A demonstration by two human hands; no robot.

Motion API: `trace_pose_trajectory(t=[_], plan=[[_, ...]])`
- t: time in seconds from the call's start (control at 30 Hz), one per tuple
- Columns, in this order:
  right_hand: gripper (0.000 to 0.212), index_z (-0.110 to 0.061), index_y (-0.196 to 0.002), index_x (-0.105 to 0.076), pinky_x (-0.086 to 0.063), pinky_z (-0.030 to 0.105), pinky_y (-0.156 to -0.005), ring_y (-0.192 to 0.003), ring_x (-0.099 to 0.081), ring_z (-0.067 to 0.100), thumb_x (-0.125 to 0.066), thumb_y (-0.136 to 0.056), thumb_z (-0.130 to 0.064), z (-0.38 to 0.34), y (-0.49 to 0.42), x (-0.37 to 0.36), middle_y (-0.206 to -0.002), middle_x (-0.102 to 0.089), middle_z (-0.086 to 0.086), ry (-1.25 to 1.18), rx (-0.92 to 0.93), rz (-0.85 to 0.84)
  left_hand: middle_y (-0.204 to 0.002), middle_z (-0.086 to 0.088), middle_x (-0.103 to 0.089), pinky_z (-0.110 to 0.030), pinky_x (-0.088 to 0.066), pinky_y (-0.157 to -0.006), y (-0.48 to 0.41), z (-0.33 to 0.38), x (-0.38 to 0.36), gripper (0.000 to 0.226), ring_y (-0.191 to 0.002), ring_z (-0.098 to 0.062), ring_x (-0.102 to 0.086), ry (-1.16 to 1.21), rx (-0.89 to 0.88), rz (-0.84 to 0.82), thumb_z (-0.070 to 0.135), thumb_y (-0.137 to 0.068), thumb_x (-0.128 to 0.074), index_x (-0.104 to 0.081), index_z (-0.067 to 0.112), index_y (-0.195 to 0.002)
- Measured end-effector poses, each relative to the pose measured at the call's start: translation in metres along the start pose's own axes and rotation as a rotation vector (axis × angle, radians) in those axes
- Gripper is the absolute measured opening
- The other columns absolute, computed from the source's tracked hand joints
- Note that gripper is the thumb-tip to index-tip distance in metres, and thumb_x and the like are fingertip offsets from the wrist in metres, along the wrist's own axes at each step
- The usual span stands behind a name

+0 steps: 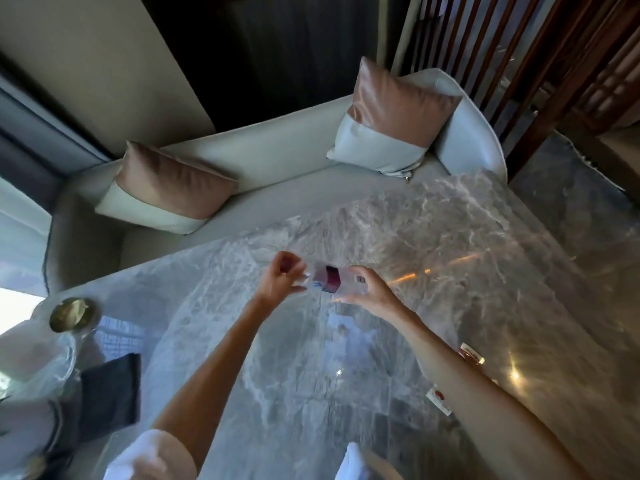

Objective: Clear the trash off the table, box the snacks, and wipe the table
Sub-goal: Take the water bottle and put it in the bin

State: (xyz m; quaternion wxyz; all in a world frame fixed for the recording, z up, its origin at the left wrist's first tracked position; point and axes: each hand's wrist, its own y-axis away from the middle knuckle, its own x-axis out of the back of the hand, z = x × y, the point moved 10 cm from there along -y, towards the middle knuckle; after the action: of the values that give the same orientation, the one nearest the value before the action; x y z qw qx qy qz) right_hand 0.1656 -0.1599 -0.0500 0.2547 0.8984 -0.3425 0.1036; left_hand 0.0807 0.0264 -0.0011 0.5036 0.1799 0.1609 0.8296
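Above the middle of the grey marble table (433, 237) I hold a clear plastic bottle (334, 280) with a dark red label, lying on its side. My right hand (370, 292) grips the bottle's body. My left hand (282, 277) is closed at the bottle's neck end, with something dark red, likely the cap, between its fingers. Small snack packets (471, 355) with red print lie on the table by my right forearm, and another packet (439, 400) sits partly hidden under that arm.
A dark cloth (110, 396) lies at the table's left edge, beside a glass vase with a brass rim (71, 315). A pale sofa (263, 157) with two cushions runs along the far side. Wooden slats (502, 57) stand at the back right.
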Motion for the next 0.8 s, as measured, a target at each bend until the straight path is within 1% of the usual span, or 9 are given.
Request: trace_pose_trajectory(t=[0.07,0.13,0.17,0.27,0.3,0.47,0.53,0.63,0.8], plan=[[0.066,-0.023,-0.132,-0.052,-0.042,0.026,-0.103,-0.124,-0.049,0.006,-0.083,-0.074,-0.023,-0.005,0.015,-0.001,-0.135,-0.050,-0.008,-0.123,0.001,0.003,-0.095,-0.011,-0.063,-0.038,-0.063,-0.070,0.030,-0.030,0.023,0.004,-0.077,-0.020,-0.068,0.229,0.084,0.044,0.016,-0.095,-0.059,-0.055,0.013,-0.094],[0.063,-0.031,-0.127,-0.057,-0.045,0.012,-0.091,-0.114,-0.052,-0.010,-0.086,-0.071,-0.029,-0.014,0.035,-0.008,-0.126,-0.054,-0.022,-0.237,-0.006,-0.030,-0.099,-0.016,-0.068,-0.036,-0.063,-0.070,0.067,-0.061,0.036,0.012,-0.080,-0.026,-0.073,0.389,0.159,0.088,0.018,-0.097,-0.056,-0.056,0.007,-0.101],[0.063,-0.032,-0.126,-0.058,-0.046,0.010,-0.086,-0.111,-0.054,-0.011,-0.086,-0.070,-0.030,-0.018,0.045,-0.014,-0.124,-0.056,-0.022,-0.266,-0.013,-0.057,-0.099,-0.019,-0.070,-0.034,-0.062,-0.068,0.086,-0.075,0.041,0.016,-0.080,-0.026,-0.074,0.442,0.180,0.103,0.018,-0.098,-0.054,-0.056,0.004,-0.104],[0.063,-0.025,-0.128,-0.059,-0.047,0.028,-0.102,-0.122,-0.056,0.014,-0.086,-0.070,-0.025,-0.032,0.073,-0.042,-0.132,-0.059,-0.002,-0.289,-0.017,-0.142,-0.095,-0.018,-0.073,-0.030,-0.061,-0.066,0.143,-0.104,0.052,0.018,-0.079,-0.025,-0.075,0.601,0.199,0.140,0.020,-0.099,-0.051,-0.059,0.005,-0.098],[0.063,-0.024,-0.128,-0.059,-0.045,0.032,-0.105,-0.124,-0.055,0.016,-0.085,-0.071,-0.025,-0.038,0.082,-0.054,-0.135,-0.058,0.000,-0.281,-0.012,-0.173,-0.096,-0.018,-0.074,-0.030,-0.061,-0.067,0.161,-0.111,0.058,0.018,-0.081,-0.026,-0.075,0.649,0.197,0.153,0.022,-0.099,-0.050,-0.059,0.006,-0.098],[0.064,-0.029,-0.127,-0.060,-0.042,0.017,-0.090,-0.122,-0.052,0.012,-0.085,-0.069,-0.035,-0.069,0.131,-0.130,-0.134,-0.057,-0.006,-0.223,0.008,-0.328,-0.099,-0.018,-0.073,-0.030,-0.062,-0.068,0.256,-0.146,0.101,0.024,-0.081,-0.025,-0.075,0.791,0.178,0.299,0.023,-0.101,-0.044,-0.059,0.006,-0.103],[0.062,-0.026,-0.127,-0.061,-0.046,0.019,-0.090,-0.119,-0.056,0.018,-0.085,-0.070,-0.029,-0.079,0.149,-0.170,-0.131,-0.061,0.001,-0.210,0.007,-0.399,-0.099,-0.018,-0.072,-0.030,-0.062,-0.068,0.299,-0.166,0.121,0.022,-0.080,-0.025,-0.075,0.858,0.165,0.393,0.021,-0.101,-0.045,-0.058,0.004,-0.105],[0.061,-0.023,-0.127,-0.061,-0.048,0.033,-0.101,-0.120,-0.059,0.023,-0.085,-0.071,-0.020,-0.094,0.178,-0.238,-0.130,-0.062,0.005,-0.181,-0.002,-0.524,-0.104,-0.021,-0.072,-0.033,-0.063,-0.071,0.368,-0.200,0.150,0.027,-0.086,-0.029,-0.075,0.926,0.136,0.524,0.022,-0.098,-0.048,-0.055,0.001,-0.115],[0.058,-0.026,-0.123,-0.061,-0.049,0.020,-0.086,-0.100,-0.061,0.013,-0.085,-0.071,-0.020,-0.128,0.246,-0.362,-0.107,-0.065,0.003,-0.063,0.043,-0.814,-0.117,-0.024,-0.066,-0.036,-0.061,-0.074,0.502,-0.272,0.194,0.027,-0.099,-0.039,-0.071,1.079,0.133,0.830,0.027,-0.096,-0.056,-0.058,0.004,-0.110]])
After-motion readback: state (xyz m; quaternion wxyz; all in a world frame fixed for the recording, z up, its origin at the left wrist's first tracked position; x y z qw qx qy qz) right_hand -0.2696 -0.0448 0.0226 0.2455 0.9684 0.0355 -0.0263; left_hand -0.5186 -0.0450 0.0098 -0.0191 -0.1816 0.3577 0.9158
